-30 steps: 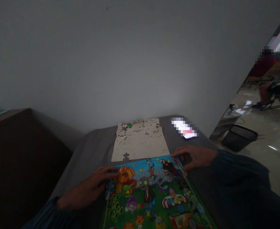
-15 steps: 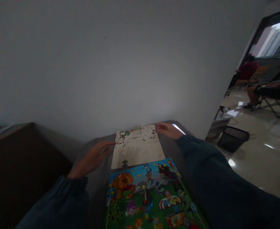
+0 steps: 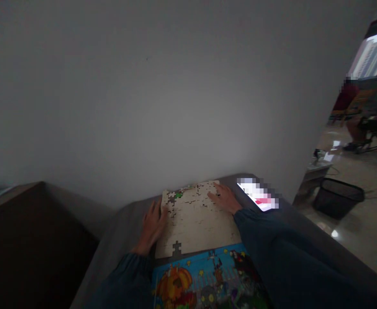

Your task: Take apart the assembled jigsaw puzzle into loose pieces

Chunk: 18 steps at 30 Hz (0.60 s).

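Both hands have left the colourful picture board (image 3: 204, 279) and now press flat, fingers spread, on the face-down puzzle (image 3: 196, 219): left hand (image 3: 152, 225) at its near-left edge, right hand (image 3: 223, 198) at its far-right corner.

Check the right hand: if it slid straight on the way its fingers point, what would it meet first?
The right hand lies flat on the beige face-down puzzle, fingers pointing up-left toward its far edge. Past that edge, probably the grey wall; the gap between them is hard to judge.

Table: grey table (image 3: 127, 223).
On it: pale puzzle (image 3: 196, 221) at centre; colourful board (image 3: 207, 279) at 6 o'clock; phone (image 3: 259, 195) at 2 o'clock.
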Each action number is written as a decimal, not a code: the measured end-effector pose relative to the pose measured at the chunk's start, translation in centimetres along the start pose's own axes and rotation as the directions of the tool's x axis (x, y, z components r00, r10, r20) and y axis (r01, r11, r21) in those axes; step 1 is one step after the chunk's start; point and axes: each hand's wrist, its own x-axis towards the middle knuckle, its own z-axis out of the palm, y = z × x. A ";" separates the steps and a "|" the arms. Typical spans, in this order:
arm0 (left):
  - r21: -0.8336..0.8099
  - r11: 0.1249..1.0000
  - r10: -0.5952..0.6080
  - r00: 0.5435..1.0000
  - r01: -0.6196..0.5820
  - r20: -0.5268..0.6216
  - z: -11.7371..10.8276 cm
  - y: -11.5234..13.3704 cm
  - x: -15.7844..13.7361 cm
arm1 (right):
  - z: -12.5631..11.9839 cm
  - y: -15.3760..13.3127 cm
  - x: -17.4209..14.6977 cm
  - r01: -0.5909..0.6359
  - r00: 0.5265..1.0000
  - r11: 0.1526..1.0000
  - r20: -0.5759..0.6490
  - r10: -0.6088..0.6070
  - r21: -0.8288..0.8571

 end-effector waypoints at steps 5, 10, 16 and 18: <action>-0.069 0.997 0.037 0.997 -0.032 0.073 1.0 -0.2 0.0 | 0.5 0.2 -0.3 0.073 0.997 0.994 0.015 -0.074 0.084; -0.239 0.968 0.103 0.992 -0.083 0.073 0.6 0.7 0.0 | -0.3 -0.6 -0.9 0.187 0.980 0.962 0.033 -0.197 0.198; -0.394 0.912 0.150 0.986 -0.112 0.066 -0.3 1.9 -0.3 | -2.7 -1.7 -1.5 0.256 0.945 0.916 0.119 -0.304 0.308; -0.402 0.908 0.156 0.986 -0.120 0.056 -0.5 2.1 -0.3 | -2.9 -1.7 -1.5 0.233 0.946 0.917 0.144 -0.291 0.322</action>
